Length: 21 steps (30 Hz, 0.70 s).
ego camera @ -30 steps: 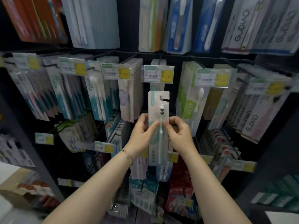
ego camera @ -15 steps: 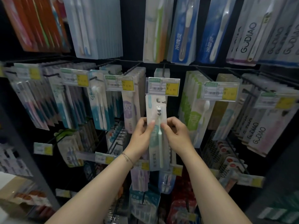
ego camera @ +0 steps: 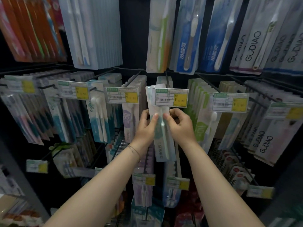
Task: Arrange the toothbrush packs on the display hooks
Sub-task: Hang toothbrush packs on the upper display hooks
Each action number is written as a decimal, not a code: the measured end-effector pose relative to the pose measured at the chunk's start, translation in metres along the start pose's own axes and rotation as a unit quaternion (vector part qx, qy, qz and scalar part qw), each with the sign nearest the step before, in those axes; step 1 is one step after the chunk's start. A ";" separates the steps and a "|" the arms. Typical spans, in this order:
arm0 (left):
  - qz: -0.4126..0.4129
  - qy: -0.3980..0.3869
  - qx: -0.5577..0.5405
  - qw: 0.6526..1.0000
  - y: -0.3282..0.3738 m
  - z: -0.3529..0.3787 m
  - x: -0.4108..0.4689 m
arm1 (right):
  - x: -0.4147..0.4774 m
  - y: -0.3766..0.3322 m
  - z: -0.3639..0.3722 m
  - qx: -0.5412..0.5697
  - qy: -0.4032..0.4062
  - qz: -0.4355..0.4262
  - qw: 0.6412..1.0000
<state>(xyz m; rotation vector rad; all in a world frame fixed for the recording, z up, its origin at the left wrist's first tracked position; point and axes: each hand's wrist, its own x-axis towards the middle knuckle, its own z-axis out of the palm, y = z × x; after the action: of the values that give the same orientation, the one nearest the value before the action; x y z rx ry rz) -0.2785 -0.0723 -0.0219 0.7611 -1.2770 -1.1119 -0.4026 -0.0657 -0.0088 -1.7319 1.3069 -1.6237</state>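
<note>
A slim pale toothbrush pack (ego camera: 162, 145) with a mint-green brush stands upright in the middle of the rack. My left hand (ego camera: 146, 126) pinches its left edge and my right hand (ego camera: 179, 126) pinches its right edge, thumbs on the front. The pack's top is hidden behind a white and yellow price tag (ego camera: 171, 97) at the tip of the centre display hook (ego camera: 166, 79). More packs of the same kind (ego camera: 164, 80) hang further back on that hook.
Rows of toothbrush packs hang on black wire hooks all around: purple packs (ego camera: 131, 118) just left, green packs (ego camera: 201, 118) just right, GUDIAO packs (ego camera: 264, 141) far right. A higher row (ego camera: 98, 33) hangs overhead. Lower hooks with tags (ego camera: 144, 179) sit beneath my wrists.
Both hands have lifted the pack up and toward the rack. Its top, earlier below the price tag and fully visible, is now tucked behind the tag at the centre hook.
</note>
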 end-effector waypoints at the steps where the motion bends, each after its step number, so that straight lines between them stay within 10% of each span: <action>1: 0.004 -0.010 -0.011 1.000 0.000 0.000 0.002 | 0.003 0.001 -0.001 0.002 0.000 -0.003 1.000; 21: 0.004 -0.086 0.044 0.995 -0.008 0.009 0.024 | 0.008 0.021 0.002 0.044 0.050 0.021 0.998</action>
<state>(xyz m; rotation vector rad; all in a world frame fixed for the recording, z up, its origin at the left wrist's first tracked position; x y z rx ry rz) -0.2904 -0.0956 -0.0195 0.7375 -1.4803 -1.1408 -0.4089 -0.0825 -0.0225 -1.5808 1.2871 -1.7366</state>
